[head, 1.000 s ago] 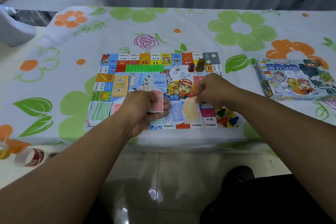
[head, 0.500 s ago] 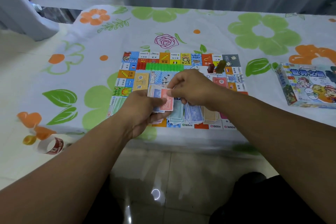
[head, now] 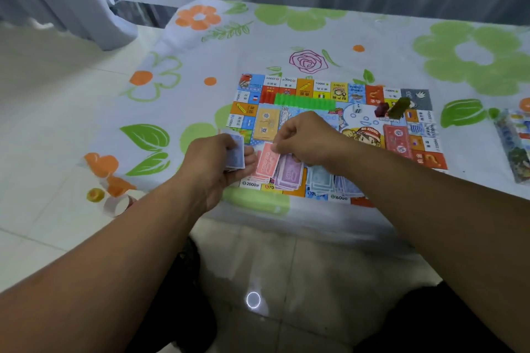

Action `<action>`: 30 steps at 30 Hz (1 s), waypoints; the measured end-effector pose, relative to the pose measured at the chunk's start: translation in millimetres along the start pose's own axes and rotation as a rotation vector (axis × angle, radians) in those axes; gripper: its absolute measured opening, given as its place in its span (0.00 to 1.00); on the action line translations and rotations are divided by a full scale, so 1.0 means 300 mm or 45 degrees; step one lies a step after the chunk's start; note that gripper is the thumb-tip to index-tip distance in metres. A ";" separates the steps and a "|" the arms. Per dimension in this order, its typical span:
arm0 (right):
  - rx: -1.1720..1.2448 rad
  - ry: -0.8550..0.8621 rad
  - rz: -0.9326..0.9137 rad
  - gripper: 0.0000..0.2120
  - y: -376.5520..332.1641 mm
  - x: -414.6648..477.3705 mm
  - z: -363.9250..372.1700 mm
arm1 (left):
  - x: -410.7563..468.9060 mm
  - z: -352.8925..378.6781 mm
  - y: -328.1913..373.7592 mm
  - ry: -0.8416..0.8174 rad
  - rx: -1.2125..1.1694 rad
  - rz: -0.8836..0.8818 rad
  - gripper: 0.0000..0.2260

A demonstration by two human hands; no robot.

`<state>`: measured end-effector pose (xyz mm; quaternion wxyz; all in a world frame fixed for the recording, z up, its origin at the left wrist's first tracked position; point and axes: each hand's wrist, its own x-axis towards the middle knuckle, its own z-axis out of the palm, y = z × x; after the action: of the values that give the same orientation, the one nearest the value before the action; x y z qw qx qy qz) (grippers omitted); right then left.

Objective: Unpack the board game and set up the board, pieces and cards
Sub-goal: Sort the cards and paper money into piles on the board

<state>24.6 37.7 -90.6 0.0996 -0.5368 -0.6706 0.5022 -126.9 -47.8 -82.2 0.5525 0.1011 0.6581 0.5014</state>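
The colourful game board (head: 312, 89) lies flat on the flowered tablecloth. My left hand (head: 213, 163) grips a small stack of blue play-money notes (head: 236, 152) at the board's near-left corner. My right hand (head: 304, 137) pinches a red note (head: 266, 162) by its top edge over a red pile. Purple (head: 289, 175), pale blue (head: 319, 180) and blue (head: 345, 188) note piles line the near edge. A green row of houses (head: 304, 101) and dark tokens (head: 393, 108) stand near the far edge. Yellow (head: 266, 123) and red (head: 397, 140) card decks lie on the board.
The game box (head: 516, 146) lies at the right edge of the view. A roll of tape (head: 119, 205) sits near the table's left front. The table's front edge (head: 286, 221) runs just below the board, with tiled floor beneath.
My view has swung left. My right hand moved from the right-hand piles to my left hand, took a red note and carried it down over the red pile.
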 end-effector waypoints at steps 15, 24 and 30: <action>0.150 -0.076 -0.128 0.13 -0.035 0.012 0.046 | 0.004 -0.035 -0.008 -0.134 0.136 0.053 0.14; 0.242 -0.044 -0.137 0.11 -0.027 -0.015 -0.010 | -0.005 0.008 -0.016 -0.202 0.155 0.065 0.12; 0.176 0.015 -0.093 0.06 0.009 -0.045 -0.080 | -0.016 0.074 -0.020 -0.286 0.142 0.019 0.11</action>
<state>47.8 39.9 -75.8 0.1588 -0.5067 -0.6529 0.5402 -104.2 -41.8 -81.5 0.6126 0.1920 0.6182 0.4536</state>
